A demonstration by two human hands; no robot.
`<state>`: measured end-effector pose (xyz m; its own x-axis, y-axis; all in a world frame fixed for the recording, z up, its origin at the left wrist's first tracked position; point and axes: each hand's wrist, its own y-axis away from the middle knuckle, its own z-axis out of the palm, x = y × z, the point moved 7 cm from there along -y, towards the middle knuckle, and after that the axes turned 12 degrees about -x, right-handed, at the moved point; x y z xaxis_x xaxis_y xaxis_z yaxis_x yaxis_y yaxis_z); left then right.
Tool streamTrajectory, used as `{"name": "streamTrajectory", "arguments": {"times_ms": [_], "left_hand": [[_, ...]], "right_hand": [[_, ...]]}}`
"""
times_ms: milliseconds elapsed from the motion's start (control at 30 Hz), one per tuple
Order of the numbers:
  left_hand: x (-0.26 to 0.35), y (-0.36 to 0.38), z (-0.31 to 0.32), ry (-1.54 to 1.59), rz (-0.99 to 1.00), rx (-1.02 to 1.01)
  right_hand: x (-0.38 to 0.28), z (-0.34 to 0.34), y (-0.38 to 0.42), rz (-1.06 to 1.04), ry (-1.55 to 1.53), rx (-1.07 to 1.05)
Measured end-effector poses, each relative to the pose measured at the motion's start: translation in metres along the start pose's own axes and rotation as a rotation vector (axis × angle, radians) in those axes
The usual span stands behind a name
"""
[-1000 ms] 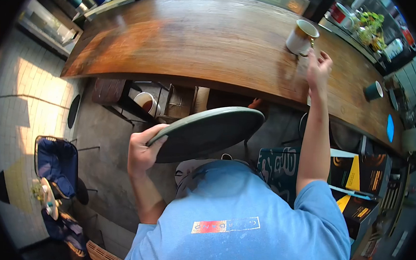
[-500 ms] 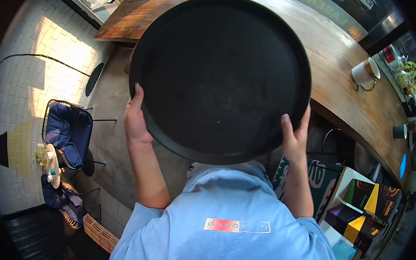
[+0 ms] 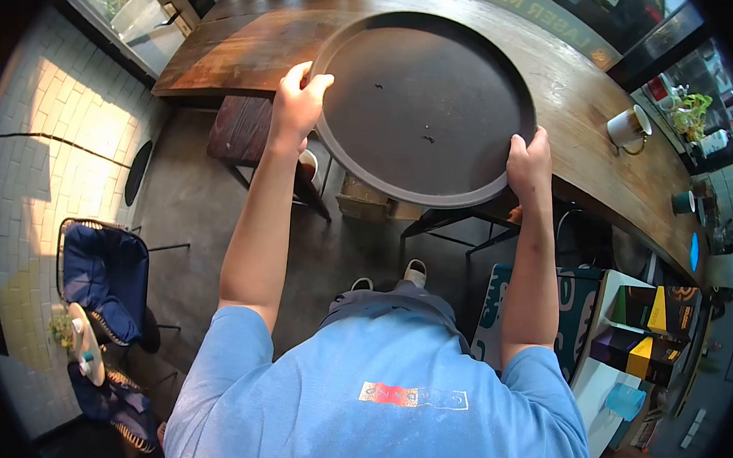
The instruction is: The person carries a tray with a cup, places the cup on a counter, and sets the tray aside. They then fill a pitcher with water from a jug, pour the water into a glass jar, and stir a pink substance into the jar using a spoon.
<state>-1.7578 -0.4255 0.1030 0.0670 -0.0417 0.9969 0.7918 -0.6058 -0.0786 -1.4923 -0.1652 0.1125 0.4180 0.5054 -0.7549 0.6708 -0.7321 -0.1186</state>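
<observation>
While both hands, left and right, grip the round tray's rim, it overhangs the wooden counter's near edge.

Daylight enters from the left of the frame and makes a bright, nearly overexposed patch on the white tiled wall. The long brown wooden counter shines with soft glare. The grey concrete floor under it is dim. The fisheye lens bends the edges strongly, and the corners are black.

Counter bare beyond tray (white mug far right)
</observation>
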Motion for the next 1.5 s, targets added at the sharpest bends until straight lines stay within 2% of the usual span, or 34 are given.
{"name": "streamTrajectory", "arguments": {"times_ms": [33,67,100,167,267,367,400,500,533,600,633,667,700,767,800,867,967,1033,1100,1167,1233,1300,1367,1433,1500], "left_hand": [[0.001,-0.009,0.002,-0.136,-0.01,-0.005],[-0.001,-0.016,0.006,-0.133,0.0,-0.008],[-0.003,-0.02,0.014,-0.18,-0.048,-0.061],[-0.007,-0.028,0.023,-0.236,-0.093,-0.119],[-0.011,-0.045,0.034,-0.376,-0.084,-0.133],[-0.014,-0.057,0.04,-0.48,-0.035,-0.098],[-0.007,-0.053,0.048,-0.345,-0.091,-0.162],[-0.003,-0.058,0.053,-0.351,-0.023,-0.162],[0.014,-0.045,0.057,-0.46,-0.058,-0.103],[-0.001,-0.048,0.047,-0.702,-0.11,-0.016],[0.036,-0.019,0.062,-0.811,-0.089,0.054],[0.054,-0.004,0.073,-0.887,0.035,0.105],[0.076,0.013,0.09,-0.821,0.207,0.103],[0.079,0.029,0.122,-0.313,0.26,-0.156],[0.077,0.036,0.133,-0.302,0.262,-0.171],[0.077,0.049,0.175,-0.195,0.298,-0.453],[0.072,0.06,0.225,-0.218,0.267,-0.552],[0.069,0.062,0.261,-0.217,0.249,-0.62],[0.055,0.057,0.297,-0.118,0.133,-0.642],[0.055,0.056,0.337,-0.129,0.091,-0.644],[0.049,0.053,0.374,-0.14,0.072,-0.7],[0.039,0.045,0.402,-0.201,0.111,-0.738],[0.016,0.039,0.418,-0.095,-0.039,-0.697],[-0.004,0.032,0.42,-0.188,-0.066,-0.629],[0.002,0.033,0.414,-0.271,0.142,-0.524]], "right_hand": [[-0.004,-0.006,-0.004,0.053,0.187,0.016],[-0.008,-0.013,-0.005,0.107,0.349,0.03],[-0.011,-0.02,-0.008,0.104,0.347,0.037],[-0.005,-0.022,-0.019,0.177,0.513,-0.097],[0.003,-0.026,-0.031,0.092,0.484,-0.038],[0.007,-0.028,-0.037,0.124,0.491,-0.047],[0.01,-0.028,-0.04,0.131,0.486,-0.035],[0.02,-0.034,-0.037,0.107,0.437,-0.024],[0.027,-0.037,-0.037,0.102,0.388,-0.011],[0.04,-0.05,-0.024,0.099,0.291,0.066],[0.045,-0.061,-0.015,0.055,0.209,0.124],[0.057,-0.076,-0.006,0.102,0.187,0.177],[0.07,-0.093,0.003,0.133,0.197,0.192],[0.1,-0.14,0.023,0.17,0.176,0.353],[0.123,-0.164,0.031,0.194,0.186,0.407],[0.169,-0.213,0.042,0.231,0.133,0.51],[0.224,-0.284,0.045,0.272,-0.111,0.631],[0.255,-0.33,0.033,0.27,-0.146,0.726],[0.293,-0.366,0.018,0.294,-0.194,0.816],[0.331,-0.4,0.01,0.482,-0.012,0.949],[0.36,-0.431,-0.009,0.528,-0.034,0.94],[0.385,-0.456,-0.022,0.685,0.131,1.017],[0.404,-0.481,-0.042,0.668,0.137,0.992],[0.418,-0.496,-0.06,0.599,0.106,0.971],[0.442,-0.503,-0.077,0.601,0.092,0.944]]}}
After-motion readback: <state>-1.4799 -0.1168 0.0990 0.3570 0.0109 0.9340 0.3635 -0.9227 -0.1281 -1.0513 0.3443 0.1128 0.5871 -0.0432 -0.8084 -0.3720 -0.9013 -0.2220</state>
